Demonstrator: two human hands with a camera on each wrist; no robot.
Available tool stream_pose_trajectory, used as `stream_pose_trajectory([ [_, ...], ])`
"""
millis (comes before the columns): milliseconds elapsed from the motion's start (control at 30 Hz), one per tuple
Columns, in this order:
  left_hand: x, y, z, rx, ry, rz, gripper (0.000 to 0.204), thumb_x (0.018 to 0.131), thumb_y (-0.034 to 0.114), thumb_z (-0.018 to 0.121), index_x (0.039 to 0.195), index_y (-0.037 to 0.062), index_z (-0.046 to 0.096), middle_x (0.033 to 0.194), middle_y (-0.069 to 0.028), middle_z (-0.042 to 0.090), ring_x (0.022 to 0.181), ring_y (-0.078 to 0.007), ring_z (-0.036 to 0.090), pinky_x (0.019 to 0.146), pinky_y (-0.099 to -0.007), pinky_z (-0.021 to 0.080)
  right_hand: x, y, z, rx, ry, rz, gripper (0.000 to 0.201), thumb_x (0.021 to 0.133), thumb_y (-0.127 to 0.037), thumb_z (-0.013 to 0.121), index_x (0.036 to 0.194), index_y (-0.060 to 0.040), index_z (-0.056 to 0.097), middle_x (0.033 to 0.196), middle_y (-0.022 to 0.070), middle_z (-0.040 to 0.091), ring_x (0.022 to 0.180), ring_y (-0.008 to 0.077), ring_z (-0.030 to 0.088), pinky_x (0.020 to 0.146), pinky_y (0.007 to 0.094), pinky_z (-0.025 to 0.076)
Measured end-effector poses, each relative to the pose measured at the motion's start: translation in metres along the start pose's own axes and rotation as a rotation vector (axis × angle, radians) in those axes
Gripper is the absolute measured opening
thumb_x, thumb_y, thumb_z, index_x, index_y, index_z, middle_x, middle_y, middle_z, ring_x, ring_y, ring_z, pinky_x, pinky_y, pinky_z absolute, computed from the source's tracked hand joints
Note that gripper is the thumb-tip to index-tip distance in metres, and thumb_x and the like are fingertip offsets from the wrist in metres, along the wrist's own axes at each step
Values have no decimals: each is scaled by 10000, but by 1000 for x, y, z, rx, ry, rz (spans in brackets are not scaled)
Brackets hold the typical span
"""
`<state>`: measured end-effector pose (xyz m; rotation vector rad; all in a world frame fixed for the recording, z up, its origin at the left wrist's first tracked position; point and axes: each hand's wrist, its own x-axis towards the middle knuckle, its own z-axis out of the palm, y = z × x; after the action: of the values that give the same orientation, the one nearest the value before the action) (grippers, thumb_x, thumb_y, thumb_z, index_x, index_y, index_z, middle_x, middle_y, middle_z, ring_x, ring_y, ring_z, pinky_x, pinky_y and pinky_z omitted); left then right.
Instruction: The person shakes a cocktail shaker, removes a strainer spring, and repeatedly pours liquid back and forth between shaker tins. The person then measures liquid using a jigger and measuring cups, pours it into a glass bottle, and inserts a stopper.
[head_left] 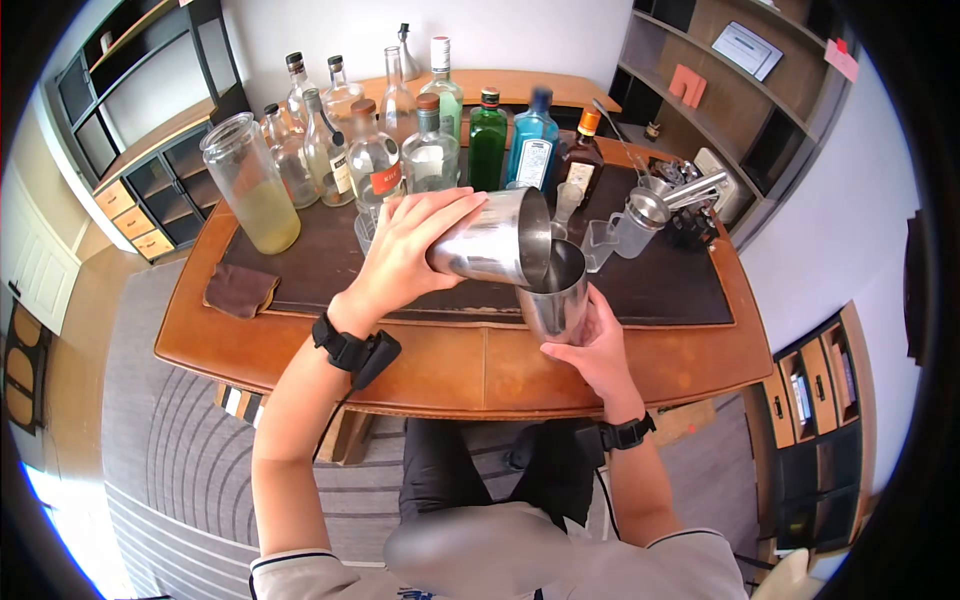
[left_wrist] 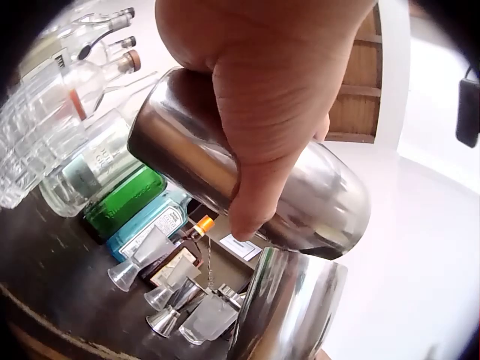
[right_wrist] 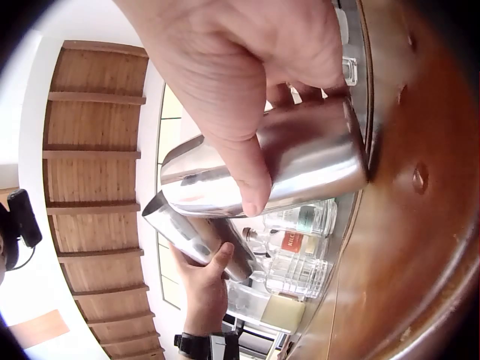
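Note:
My left hand (head_left: 405, 240) grips a steel shaker tin (head_left: 490, 240) that is tipped on its side with its mouth to the right. Just below that mouth is a second shaker tin (head_left: 556, 310), more upright, held by my right hand (head_left: 602, 350). The rims overlap in the head view. From the left wrist, the tilted tin (left_wrist: 322, 195) slopes down toward the lower tin (left_wrist: 289, 307). In the right wrist view, the thumb lies along the side of the lower tin (right_wrist: 315, 150). What is inside either tin is hidden.
Several bottles, among them a green bottle (head_left: 488, 140) and a blue bottle (head_left: 533, 140), line the back of the desk. At left stand a jar of cloudy yellowish liquid (head_left: 268, 215) and a folded brown cloth (head_left: 241, 290). Jiggers and a strainer (head_left: 648, 207) are at right.

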<state>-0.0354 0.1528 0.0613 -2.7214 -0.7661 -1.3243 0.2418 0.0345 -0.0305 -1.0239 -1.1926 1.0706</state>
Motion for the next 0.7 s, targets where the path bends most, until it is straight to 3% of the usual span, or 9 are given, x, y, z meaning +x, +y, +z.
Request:
stream_pose_trajectory([
  [233,26,5,-22,289,-128,184,972,470,9,832,1387,219,588,1382,-4,594,1185,-252,563,1011,-415,388,0,0,3,5,-18,-12,1024,684,77,864,1537,21,299,1475,119,481,1356,195,474,1132,342,401],
  [567,60,19,-35,472,-256,370,1027,459,50,869,1397,344,571,1392,47,589,1175,-206,572,1012,-439,402,1,5,1,72,-49,-54,1025,685,68,863,1538,23,298,1490,104,468,1364,184,465,1145,338,387],
  [700,74,19,-34,553,-195,513,918,560,74,823,1386,384,566,1376,55,590,1156,-184,588,996,-424,424,-1,6,0,81,-42,-38,1038,688,61,866,1546,17,283,1493,105,462,1370,187,461,1152,345,383],
])
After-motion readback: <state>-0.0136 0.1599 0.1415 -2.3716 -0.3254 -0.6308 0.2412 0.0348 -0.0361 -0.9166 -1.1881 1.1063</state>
